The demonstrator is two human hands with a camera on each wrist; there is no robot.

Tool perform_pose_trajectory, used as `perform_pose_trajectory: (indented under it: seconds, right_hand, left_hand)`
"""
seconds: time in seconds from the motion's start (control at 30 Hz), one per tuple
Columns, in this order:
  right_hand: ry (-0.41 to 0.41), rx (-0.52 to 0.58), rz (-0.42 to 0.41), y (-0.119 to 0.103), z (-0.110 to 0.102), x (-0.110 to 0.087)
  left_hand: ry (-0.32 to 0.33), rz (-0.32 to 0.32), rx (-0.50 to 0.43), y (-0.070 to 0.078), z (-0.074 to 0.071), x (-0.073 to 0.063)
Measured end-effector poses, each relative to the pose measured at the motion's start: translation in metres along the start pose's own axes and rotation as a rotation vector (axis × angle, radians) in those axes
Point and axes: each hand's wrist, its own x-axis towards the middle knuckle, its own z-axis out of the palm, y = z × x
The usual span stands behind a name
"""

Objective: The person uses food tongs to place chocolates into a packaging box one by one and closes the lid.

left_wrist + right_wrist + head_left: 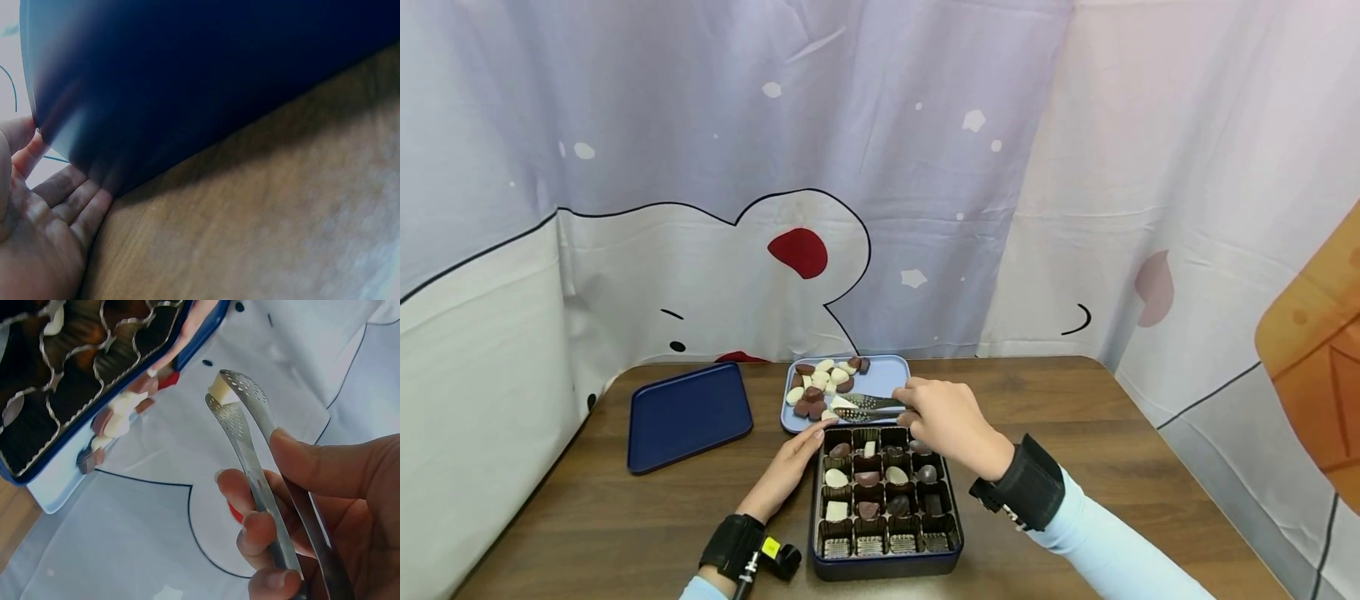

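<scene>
My right hand [955, 421] holds a pair of metal tongs [253, 465] with perforated tips, thumb on one arm and fingers on the other. Between the tips sits a white chocolate piece [222, 392], above the near edge of a light blue tray [889, 379] of mixed white and brown chocolates [822, 382]. My left hand [786, 471] touches the far left corner of a navy tin [887, 570], its fingers against the wall in the left wrist view. The tin's black divided insert has chocolates in its back three rows; ribbed bottoms show in the front row.
A navy lid [688, 417] lies on the wooden table [1060, 467] to the left of the light blue tray. Behind the table's far edge hangs a printed curtain [925, 167]. An orange shape [1318, 350] shows at the far right.
</scene>
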Motion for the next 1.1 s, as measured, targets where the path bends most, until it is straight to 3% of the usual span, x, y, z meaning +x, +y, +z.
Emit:
perform_pose_trajectory:
  seconds: [0.17,0.37,0.7,1.1]
  right_hand:
    - [0.016,-0.027,-0.062,-0.008,-0.004,-0.013]
    - [0.002,-0.015,-0.123,-0.018,-0.008,-0.028]
    - [-0.018,-0.064,-0.223,-0.031,-0.008,-0.048]
    - [-0.104,-0.082,-0.264,-0.038,0.004,-0.066]
  left_hand:
    - [0.031,-0.026,0.010,0.000,0.000,0.000]
    - [-0.012,0.032,0.003,-0.001,0.000,0.001]
    - [-0.011,0.047,0.005,-0.002,0.000,0.002]
    - [-0.017,0.037,-0.009,-0.001,0.000,0.000]
